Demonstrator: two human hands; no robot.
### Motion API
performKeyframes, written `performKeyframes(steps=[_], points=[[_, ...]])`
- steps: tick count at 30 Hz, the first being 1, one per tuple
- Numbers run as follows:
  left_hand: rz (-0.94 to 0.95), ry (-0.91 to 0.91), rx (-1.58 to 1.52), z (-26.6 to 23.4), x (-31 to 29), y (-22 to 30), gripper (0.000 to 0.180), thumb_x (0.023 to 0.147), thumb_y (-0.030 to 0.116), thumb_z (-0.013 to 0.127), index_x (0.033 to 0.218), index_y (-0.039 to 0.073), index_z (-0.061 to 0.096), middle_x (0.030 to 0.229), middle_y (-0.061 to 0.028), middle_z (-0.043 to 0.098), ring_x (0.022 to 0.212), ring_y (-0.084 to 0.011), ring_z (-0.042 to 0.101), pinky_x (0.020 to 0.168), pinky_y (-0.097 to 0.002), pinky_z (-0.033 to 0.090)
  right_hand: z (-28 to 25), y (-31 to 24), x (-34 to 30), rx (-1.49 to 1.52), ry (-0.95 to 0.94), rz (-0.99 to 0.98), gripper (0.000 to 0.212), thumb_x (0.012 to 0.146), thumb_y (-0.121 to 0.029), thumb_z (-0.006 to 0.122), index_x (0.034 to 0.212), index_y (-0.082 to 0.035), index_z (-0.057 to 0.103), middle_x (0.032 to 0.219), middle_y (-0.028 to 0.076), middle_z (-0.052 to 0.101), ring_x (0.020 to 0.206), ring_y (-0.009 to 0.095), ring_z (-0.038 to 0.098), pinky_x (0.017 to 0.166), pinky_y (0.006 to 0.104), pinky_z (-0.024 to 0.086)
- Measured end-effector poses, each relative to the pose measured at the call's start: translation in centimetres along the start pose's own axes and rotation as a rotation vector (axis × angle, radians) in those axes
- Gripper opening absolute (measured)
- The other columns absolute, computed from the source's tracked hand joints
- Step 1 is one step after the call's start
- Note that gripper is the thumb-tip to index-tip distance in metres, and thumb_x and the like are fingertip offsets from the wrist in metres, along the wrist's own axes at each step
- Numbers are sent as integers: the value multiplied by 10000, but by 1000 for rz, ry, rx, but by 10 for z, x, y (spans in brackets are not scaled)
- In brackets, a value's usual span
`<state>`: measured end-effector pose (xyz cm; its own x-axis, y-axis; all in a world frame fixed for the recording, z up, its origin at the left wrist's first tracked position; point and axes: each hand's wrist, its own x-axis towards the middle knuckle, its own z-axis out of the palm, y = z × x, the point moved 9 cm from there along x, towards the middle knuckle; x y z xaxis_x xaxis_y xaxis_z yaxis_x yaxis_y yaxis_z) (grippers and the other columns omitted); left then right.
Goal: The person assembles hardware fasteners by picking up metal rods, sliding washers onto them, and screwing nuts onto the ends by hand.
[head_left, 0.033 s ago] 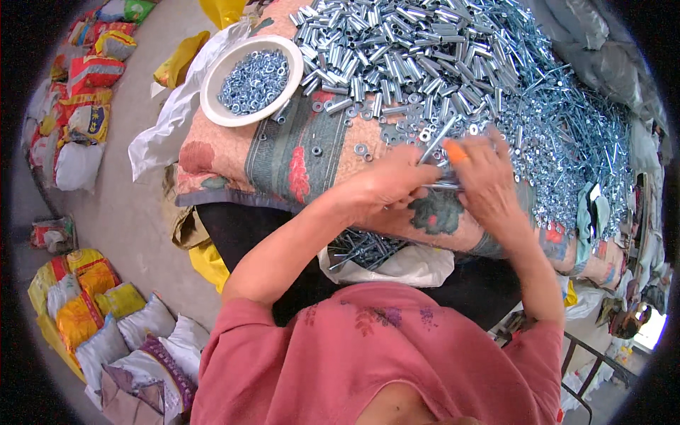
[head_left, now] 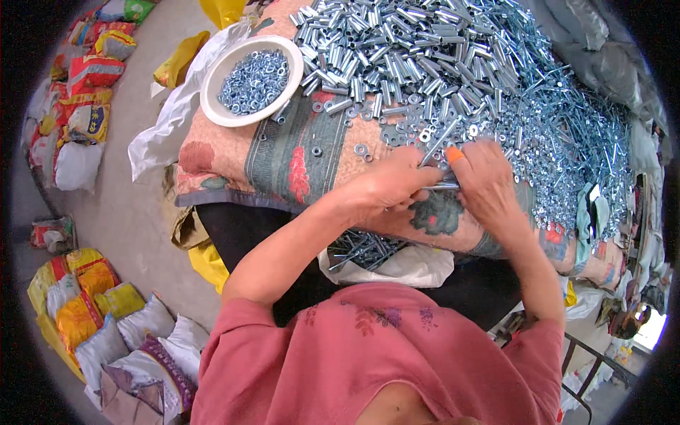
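Observation:
My left hand (head_left: 400,177) is closed around a long thin metal bolt (head_left: 443,142), whose shaft slants up and right out of the grip. Just to its right, my right hand (head_left: 485,177) has an orange cover (head_left: 454,154) on one digit, and its fingers are bent in toward the left. Shiny metal rods (head_left: 445,185) lie between the two hands, partly covered by fingers. What the right fingertips hold is hidden. Under both hands is a padded patterned cloth (head_left: 340,159). Loose washers (head_left: 363,150) lie on it beyond my left hand.
A white bowl of washers (head_left: 212,100) stands far left. Metal sleeves (head_left: 397,49) are heaped at the back, with thin bolts (head_left: 567,106) and small washers at the right. A white bag (head_left: 425,268) of bolts sits below the cloth's near edge. Filled sacks (head_left: 95,283) line the left floor.
My right hand's fingers have shifted slightly, drawing back a little toward me. The left hand and its bolt stay nearly in the same place.

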<state>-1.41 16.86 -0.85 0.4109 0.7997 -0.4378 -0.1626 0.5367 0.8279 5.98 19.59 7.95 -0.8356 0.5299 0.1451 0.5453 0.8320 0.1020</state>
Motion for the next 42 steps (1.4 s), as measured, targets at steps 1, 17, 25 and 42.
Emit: performKeyframes(steps=[1, 17, 25, 42], points=[[21, -21, 10, 3, -1, 2, 145, 860, 199, 537, 815, 63, 511, 602, 28, 430, 432, -35, 315, 361, -194, 200, 24, 4, -3, -3, -215, 5, 378, 588, -169, 703, 900, -77, 511, 872, 88, 549, 872, 260, 562, 749, 381, 440], [465, 397, 331, -8, -22, 27, 219, 798, 201, 580, 854, -11, 577, 698, -95, 578, 684, -162, 557, 638, -309, 442, 56, 10, -36, 1765, 410, 1017, 197, 887, -231, 528, 937, -44, 570, 622, -8, 507, 518, 52, 436, 418, 187, 301], [491, 1063, 1306, -113, -54, 71, 102, 732, 74, 569, 797, 31, 503, 882, -178, 492, 678, -382, 574, 581, -479, 457, 49, 15, -31, 1903, 371, 840, 322, 933, -304, 425, 1081, -29, 504, 505, -47, 281, 405, 43, 285, 363, 197, 228], [513, 294, 440, -64, -45, 40, 158, 808, 111, 564, 902, -11, 601, 722, -21, 577, 688, -98, 527, 639, -247, 422, 32, -7, -20, 1301, -122, 506, 331, 867, -184, 537, 1160, -29, 545, 714, -22, 561, 632, 41, 465, 583, 214, 406]])
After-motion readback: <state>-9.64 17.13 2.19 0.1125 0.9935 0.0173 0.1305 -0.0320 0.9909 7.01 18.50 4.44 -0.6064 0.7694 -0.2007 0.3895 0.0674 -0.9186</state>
